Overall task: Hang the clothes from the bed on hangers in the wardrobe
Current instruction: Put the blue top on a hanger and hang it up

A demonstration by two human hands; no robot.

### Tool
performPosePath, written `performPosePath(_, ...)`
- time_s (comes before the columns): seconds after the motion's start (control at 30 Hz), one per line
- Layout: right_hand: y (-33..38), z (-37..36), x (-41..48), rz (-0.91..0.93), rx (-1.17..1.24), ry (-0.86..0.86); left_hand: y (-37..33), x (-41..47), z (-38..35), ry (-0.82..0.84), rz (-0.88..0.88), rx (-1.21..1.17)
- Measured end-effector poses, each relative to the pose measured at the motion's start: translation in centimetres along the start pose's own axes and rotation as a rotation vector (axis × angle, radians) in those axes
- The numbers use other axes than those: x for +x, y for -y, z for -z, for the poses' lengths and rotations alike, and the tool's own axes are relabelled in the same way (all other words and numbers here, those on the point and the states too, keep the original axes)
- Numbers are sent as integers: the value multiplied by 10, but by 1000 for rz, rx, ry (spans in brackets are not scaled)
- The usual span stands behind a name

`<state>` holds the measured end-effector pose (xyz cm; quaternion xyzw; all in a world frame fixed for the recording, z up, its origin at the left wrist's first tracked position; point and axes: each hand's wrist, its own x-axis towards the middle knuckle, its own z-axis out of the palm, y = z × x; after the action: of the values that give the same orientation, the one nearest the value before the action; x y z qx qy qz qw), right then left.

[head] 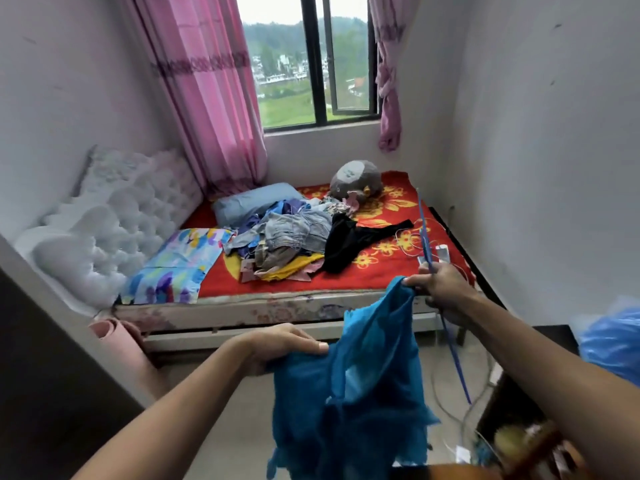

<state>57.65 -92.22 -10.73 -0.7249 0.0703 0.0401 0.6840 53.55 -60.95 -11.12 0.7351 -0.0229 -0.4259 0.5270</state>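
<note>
Between the two hands, in front of the bed [263, 308], hangs a teal-blue garment [353, 386]: thin, slightly sheer, crumpled, with an uneven lower edge. The left grip [284, 344] clutches one upper edge, thumb on top. The right grip [441, 289] is higher, pinching the other corner and also holding a slim blue hanger [424, 237] seen edge-on. A red blanket [381, 275] with yellow flowers covers the bed, bearing a heap of mixed clothes [287, 237], a black garment [346, 242], a blue pillow [256, 202], a patterned pillow [180, 265] and a grey plush toy [356, 180]. Pink curtains [207, 81] flank the window [313, 64].
</note>
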Motion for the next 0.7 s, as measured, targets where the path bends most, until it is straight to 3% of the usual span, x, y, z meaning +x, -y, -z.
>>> performPosePath(0.17,0,4,-10,44,12,-9,-27,10,-31,61,-169,-233)
performPosePath(0.4,14,30,-28,93,11,-12,-23,47,-82,238,-123,-189)
performPosePath(0.57,12,65,-39,196,-114,-143,-51,47,-86,-113,-308,-131)
performPosePath(0.7,-5,83,-53,171,-240,-118,-80,49,-70,-256,-405,-186)
